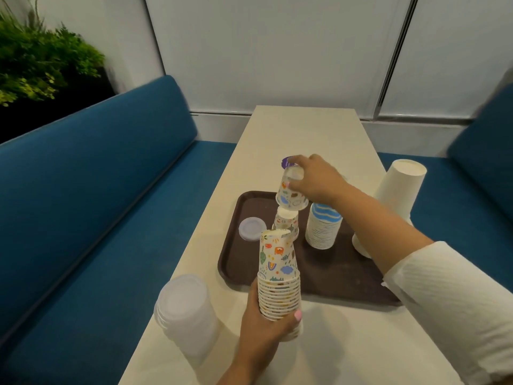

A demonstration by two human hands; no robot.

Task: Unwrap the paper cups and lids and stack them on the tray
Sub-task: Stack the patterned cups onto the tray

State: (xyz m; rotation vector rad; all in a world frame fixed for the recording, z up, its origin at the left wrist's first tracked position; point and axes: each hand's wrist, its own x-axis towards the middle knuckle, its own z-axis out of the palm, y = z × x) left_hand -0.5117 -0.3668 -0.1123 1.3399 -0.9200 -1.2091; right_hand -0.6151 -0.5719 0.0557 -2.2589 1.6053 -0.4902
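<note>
My left hand (266, 326) grips a tall stack of upside-down patterned paper cups (279, 279) above the table's near part. My right hand (313, 179) holds a single patterned cup (291, 194) upside down, just above a small patterned cup stack (286, 220) that stands on the brown tray (333, 284). A stack of blue-striped cups (323, 227) stands on the tray to the right, and a single plastic lid (252, 228) lies at the tray's left side. A purple item (287, 163) shows behind the held cup.
A sleeve of clear plastic lids (186, 312) stands on the cream table (302, 129) at the near left. A tall stack of large white cups (394, 195) stands at the tray's right edge. Blue bench seats (111, 190) flank the table.
</note>
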